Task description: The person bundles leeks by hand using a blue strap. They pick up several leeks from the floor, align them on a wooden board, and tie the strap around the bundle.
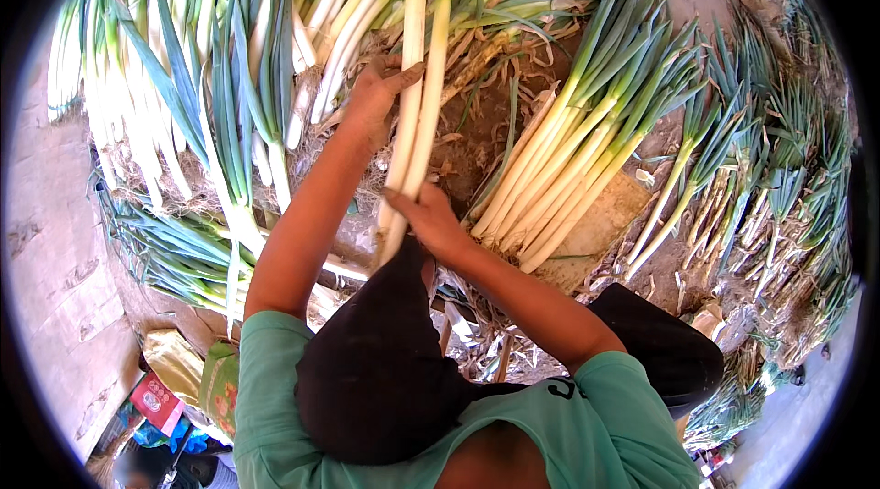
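Note:
Two long green onions (429, 95), with thick pale stalks and green tops at the far side, stand side by side in front of me. My left hand (374, 102) is closed on them partway up, its thumb across the left stalk. Lower down, my right hand (431, 219) grips the same pair near the root end, which rests by my dark-covered knee. Some fingers of both hands are hidden. To the right of my right hand lies a neat bundle of pale-stalked green onions (559, 173).
A large heap of green onions with roots (174, 58) fills the left and far side. A flat brown board (612, 214) lies under the right bundle. Farther right are more dry-skinned green onions (779, 177). Bags (220, 384) stand at lower left; peeled husks litter the ground.

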Motion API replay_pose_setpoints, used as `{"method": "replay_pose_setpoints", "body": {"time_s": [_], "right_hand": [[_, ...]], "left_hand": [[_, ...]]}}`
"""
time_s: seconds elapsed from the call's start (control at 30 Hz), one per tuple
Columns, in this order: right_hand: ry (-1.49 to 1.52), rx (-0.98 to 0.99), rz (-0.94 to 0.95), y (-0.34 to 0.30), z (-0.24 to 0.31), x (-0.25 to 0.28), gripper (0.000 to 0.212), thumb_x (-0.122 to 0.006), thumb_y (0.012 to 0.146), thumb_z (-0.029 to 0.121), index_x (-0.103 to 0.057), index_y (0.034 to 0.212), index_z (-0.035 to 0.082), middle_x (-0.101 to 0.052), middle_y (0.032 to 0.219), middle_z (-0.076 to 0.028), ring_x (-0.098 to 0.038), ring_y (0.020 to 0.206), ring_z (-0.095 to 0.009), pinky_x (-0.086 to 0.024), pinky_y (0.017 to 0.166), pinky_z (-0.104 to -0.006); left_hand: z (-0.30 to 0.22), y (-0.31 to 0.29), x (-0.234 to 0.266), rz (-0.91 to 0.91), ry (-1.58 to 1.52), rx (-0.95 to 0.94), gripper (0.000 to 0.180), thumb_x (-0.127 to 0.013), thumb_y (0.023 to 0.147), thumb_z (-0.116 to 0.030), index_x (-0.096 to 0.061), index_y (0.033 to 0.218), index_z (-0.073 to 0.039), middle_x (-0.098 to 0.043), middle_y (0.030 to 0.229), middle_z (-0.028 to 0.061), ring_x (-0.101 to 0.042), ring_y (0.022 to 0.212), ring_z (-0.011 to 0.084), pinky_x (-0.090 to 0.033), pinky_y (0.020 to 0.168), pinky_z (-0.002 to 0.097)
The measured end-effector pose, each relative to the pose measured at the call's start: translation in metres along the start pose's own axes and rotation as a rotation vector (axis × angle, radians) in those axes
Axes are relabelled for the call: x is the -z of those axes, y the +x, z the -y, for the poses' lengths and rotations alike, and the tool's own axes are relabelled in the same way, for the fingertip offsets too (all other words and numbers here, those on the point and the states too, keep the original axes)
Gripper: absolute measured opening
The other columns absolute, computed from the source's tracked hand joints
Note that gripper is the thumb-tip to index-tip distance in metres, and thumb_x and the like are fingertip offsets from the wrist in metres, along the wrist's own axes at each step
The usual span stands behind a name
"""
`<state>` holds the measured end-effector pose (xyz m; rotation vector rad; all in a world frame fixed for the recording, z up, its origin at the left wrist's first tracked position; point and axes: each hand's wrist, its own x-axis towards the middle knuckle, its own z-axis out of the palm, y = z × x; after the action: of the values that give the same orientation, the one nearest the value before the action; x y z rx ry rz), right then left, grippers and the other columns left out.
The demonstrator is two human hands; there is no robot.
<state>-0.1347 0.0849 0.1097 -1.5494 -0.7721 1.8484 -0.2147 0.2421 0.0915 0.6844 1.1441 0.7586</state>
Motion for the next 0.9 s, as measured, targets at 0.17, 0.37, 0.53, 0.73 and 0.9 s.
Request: {"method": "replay_pose_setpoints", "body": {"time_s": [0.17, 0.37, 0.53, 0.73, 0.9], "right_hand": [[0.274, -0.008, -0.204, 0.0, -0.006, 0.045, 0.029, -0.054, 0.092, 0.02, -0.05, 0.112, 0.001, -0.059, 0.092, -0.007, -0.055, 0.081, -0.016, -0.045, 0.076, -0.0305], [0.354, 0.022, -0.128, -0.013, -0.003, 0.053, 0.038, -0.053, 0.094, 0.021, -0.041, 0.126, 0.003, -0.058, 0.098, -0.009, -0.058, 0.082, -0.018, -0.05, 0.074, -0.0322], [0.425, -0.149, 0.061, -0.074, -0.007, 0.061, 0.047, -0.055, 0.092, 0.021, -0.035, 0.129, 0.001, -0.058, 0.098, -0.01, -0.061, 0.086, -0.021, -0.052, 0.079, -0.0349], [0.058, 0.058, -0.146, -0.126, -0.038, 0.052, 0.054, -0.061, 0.087, 0.021, -0.036, 0.129, -0.002, -0.058, 0.103, -0.013, -0.057, 0.093, -0.016, -0.047, 0.083, -0.0316], [0.182, 0.136, -0.374, -0.114, -0.013, 0.07, 0.045, -0.063, 0.087, 0.021, -0.045, 0.121, -0.003, -0.06, 0.092, -0.01, -0.057, 0.083, -0.016, -0.048, 0.075, -0.0295]], "left_hand": [[0.008, -0.003, -0.024, -0.074, -0.059, 0.038, 0.034, -0.064, 0.085, -0.012, -0.047, 0.11, 0.004, -0.061, 0.09, 0.0126, -0.061, 0.075, 0.0217, -0.051, 0.066, 0.0331], [0.044, -0.022, -0.066, -0.07, 0.053, 0.093, 0.039, -0.059, 0.09, -0.023, -0.052, 0.116, 0.005, -0.064, 0.091, 0.0143, -0.062, 0.073, 0.022, -0.052, 0.068, 0.0335], [0.02, -0.014, -0.071, 0.289, -0.231, 0.293, 0.041, -0.057, 0.091, -0.032, -0.052, 0.114, 0.002, -0.064, 0.103, 0.0184, -0.066, 0.084, 0.0273, -0.054, 0.069, 0.0378], [0.011, -0.004, -0.088, 0.026, -0.255, 0.115, 0.026, -0.064, 0.086, -0.021, -0.055, 0.101, -0.002, -0.06, 0.08, 0.0112, -0.063, 0.069, 0.0247, -0.054, 0.058, 0.0375], [-0.033, -0.047, -0.156, 0.244, -0.048, -0.153, 0.03, -0.06, 0.089, -0.022, -0.051, 0.11, -0.003, -0.065, 0.086, 0.0126, -0.063, 0.073, 0.0215, -0.054, 0.065, 0.0336]]}}
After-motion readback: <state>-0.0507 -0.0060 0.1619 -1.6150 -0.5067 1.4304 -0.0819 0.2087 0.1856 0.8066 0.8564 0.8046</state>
